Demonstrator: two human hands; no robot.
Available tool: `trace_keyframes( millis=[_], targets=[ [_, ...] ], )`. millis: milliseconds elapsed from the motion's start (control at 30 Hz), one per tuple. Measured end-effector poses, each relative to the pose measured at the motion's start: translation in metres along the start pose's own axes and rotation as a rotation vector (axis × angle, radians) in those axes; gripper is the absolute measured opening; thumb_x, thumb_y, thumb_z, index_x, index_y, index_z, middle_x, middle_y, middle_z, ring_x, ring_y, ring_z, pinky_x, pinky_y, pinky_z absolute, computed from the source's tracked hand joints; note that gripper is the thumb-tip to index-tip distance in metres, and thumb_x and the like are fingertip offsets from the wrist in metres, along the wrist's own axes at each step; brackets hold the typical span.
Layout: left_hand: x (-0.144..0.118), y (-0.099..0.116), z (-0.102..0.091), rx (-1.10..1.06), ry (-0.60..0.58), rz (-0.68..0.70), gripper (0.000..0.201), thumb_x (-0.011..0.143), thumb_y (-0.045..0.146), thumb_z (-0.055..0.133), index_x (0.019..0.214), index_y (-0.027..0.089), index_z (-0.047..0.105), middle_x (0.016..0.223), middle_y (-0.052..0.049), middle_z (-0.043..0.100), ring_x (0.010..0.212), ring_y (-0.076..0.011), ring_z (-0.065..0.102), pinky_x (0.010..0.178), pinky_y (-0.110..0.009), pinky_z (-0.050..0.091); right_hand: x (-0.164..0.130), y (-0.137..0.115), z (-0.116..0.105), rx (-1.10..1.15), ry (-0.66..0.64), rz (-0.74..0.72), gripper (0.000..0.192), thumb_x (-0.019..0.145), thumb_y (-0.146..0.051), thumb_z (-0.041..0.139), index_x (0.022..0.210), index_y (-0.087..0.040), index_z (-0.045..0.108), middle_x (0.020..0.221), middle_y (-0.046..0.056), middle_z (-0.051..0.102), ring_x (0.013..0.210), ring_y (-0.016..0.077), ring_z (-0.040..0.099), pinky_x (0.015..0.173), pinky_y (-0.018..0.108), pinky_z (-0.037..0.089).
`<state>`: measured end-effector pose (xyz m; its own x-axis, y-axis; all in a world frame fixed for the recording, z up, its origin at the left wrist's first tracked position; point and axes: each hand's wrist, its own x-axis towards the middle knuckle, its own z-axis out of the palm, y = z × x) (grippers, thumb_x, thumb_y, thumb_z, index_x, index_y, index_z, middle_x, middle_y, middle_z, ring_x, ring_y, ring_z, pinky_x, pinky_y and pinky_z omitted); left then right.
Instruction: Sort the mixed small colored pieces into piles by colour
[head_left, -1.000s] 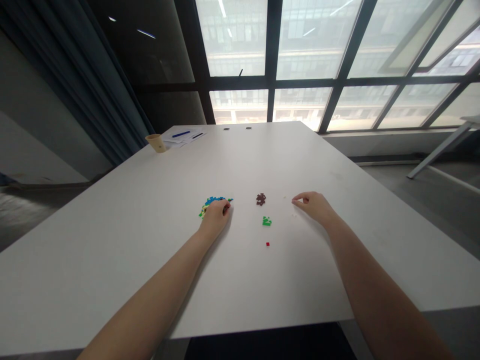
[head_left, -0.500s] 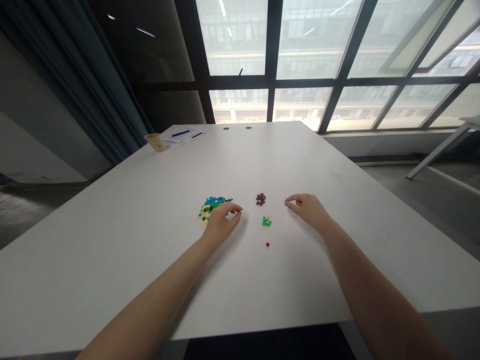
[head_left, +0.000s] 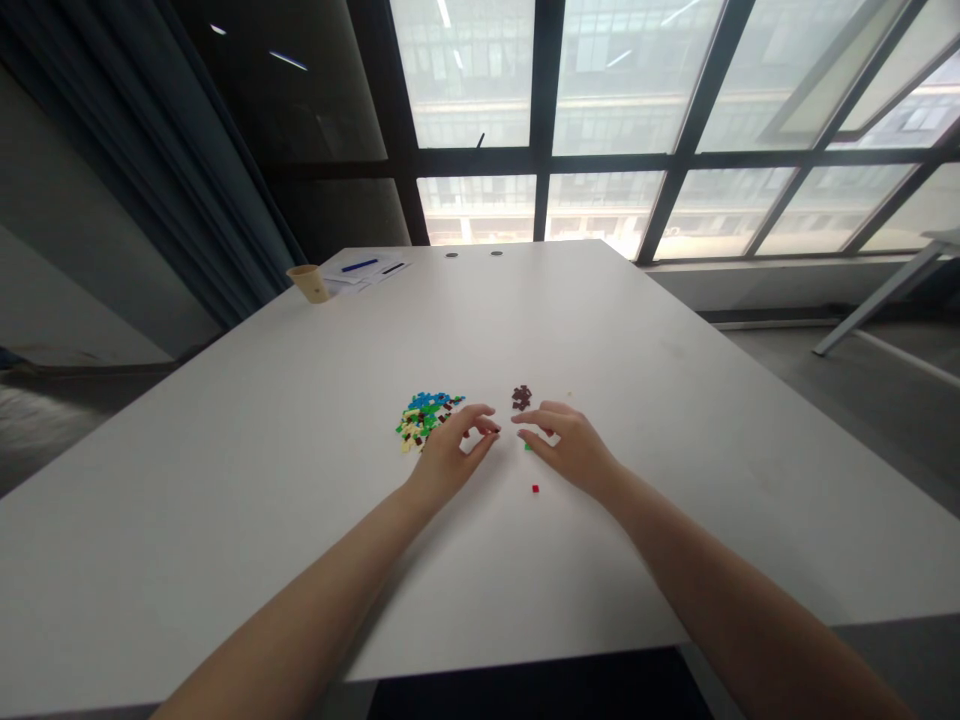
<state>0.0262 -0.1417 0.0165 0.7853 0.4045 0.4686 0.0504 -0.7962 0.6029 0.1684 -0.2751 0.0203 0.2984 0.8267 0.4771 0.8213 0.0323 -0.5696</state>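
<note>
My left hand (head_left: 452, 447) pinches a tiny dark brown building piece (head_left: 497, 431) between thumb and fingertip, just right of a mixed pile of small blue, green, cream and brown pieces (head_left: 424, 412). Facing it, my right hand (head_left: 568, 443) has thumb and forefinger apart, with nothing visible between them. A small heap of dark brown pieces (head_left: 521, 397) lies just beyond the fingers. Green pieces (head_left: 528, 447) are mostly hidden by my right hand. Nearer to me lies one red piece (head_left: 535, 489), and a pale cream piece (head_left: 569, 393) sits behind my right hand.
All of this rests on a large white table (head_left: 600, 330). At its far left stand a tan paper cup (head_left: 309, 284) and papers with a blue pen (head_left: 360, 265). Two round dark discs (head_left: 451, 255) mark the far edge, before tall windows.
My right hand has moved left from the cream piece, which now lies uncovered, and now covers most of the green pieces. My left hand has shifted slightly right, its brown piece now visible.
</note>
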Motion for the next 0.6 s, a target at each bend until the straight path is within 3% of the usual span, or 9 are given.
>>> trace_keyframes(
  millis=[267, 433, 533, 600],
  targets=[
    [-0.003, 0.000, 0.003, -0.035, -0.021, 0.032, 0.022, 0.080, 0.027, 0.054, 0.102, 0.023, 0.050, 0.082, 0.000, 0.068, 0.074, -0.0118, 0.060, 0.065, -0.024, 0.047, -0.001, -0.004, 0.009, -0.029, 0.081, -0.211, 0.015, 0.083, -0.026, 0.055, 0.085, -0.021, 0.069, 0.064, 0.001, 0.055, 0.065, 0.0127, 0.048, 0.064, 0.024, 0.039],
    [-0.002, -0.003, 0.005, -0.080, -0.070, 0.033, 0.018, 0.080, 0.027, 0.054, 0.097, 0.023, 0.051, 0.080, 0.001, 0.069, 0.071, -0.0115, 0.060, 0.064, -0.024, 0.046, 0.001, -0.002, 0.014, -0.065, 0.049, -0.261, 0.017, 0.083, -0.027, 0.054, 0.082, -0.022, 0.069, 0.061, 0.001, 0.056, 0.061, 0.0119, 0.047, 0.062, 0.025, 0.037],
    [0.000, -0.007, 0.006, -0.103, -0.060, 0.001, 0.020, 0.079, 0.027, 0.056, 0.099, 0.022, 0.050, 0.084, 0.000, 0.068, 0.071, -0.0116, 0.060, 0.063, -0.025, 0.045, 0.005, 0.013, 0.005, -0.121, 0.043, -0.210, 0.017, 0.083, -0.024, 0.052, 0.080, -0.021, 0.068, 0.068, 0.002, 0.059, 0.067, 0.0130, 0.051, 0.068, 0.026, 0.038],
    [0.002, -0.010, 0.005, -0.102, -0.036, -0.038, 0.022, 0.079, 0.027, 0.055, 0.100, 0.022, 0.050, 0.087, -0.001, 0.067, 0.072, -0.0118, 0.060, 0.062, -0.025, 0.045, 0.006, 0.036, -0.009, -0.177, 0.094, -0.058, 0.016, 0.082, -0.023, 0.053, 0.080, -0.020, 0.068, 0.069, 0.002, 0.059, 0.068, 0.0133, 0.052, 0.068, 0.026, 0.038]
  ],
)
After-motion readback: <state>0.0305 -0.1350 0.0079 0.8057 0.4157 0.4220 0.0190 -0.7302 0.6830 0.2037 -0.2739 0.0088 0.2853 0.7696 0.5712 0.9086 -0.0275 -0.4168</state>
